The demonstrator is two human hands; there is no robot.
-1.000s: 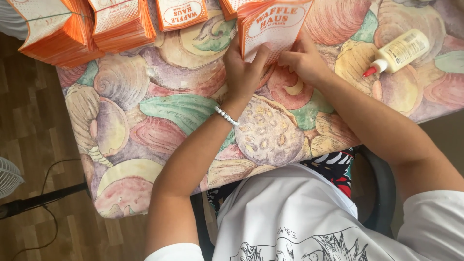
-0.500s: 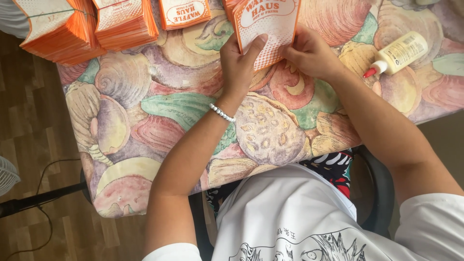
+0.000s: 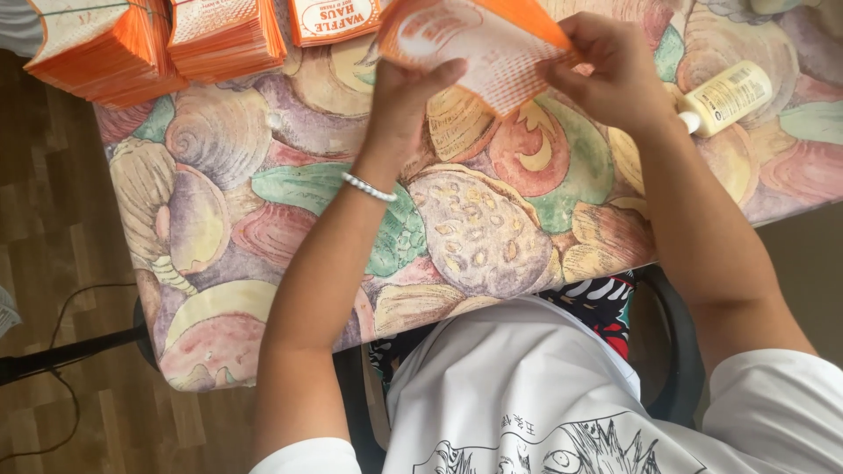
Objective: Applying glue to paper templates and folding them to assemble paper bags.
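Lifted since before, orange-and-white paper sleeve [image 3: 479, 48] tilted above shell-patterned tablecloth [image 3: 263, 175], left hand [image 3: 406, 88] and right hand [image 3: 615, 70] fingers clamped on its edges, wrists raised

A single head-worn camera looks steeply down from above the seated person, close over the patterned table [image 3: 263, 202]. The table fills the upper frame, the white shirt [image 3: 544, 395] the lower right, wooden floor [image 3: 53, 219] the left edge. The lens seems tilted slightly, though that is hard to judge.

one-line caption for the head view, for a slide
Left hand and right hand hold an orange-and-white paper sleeve above a shell-patterned tablecloth.
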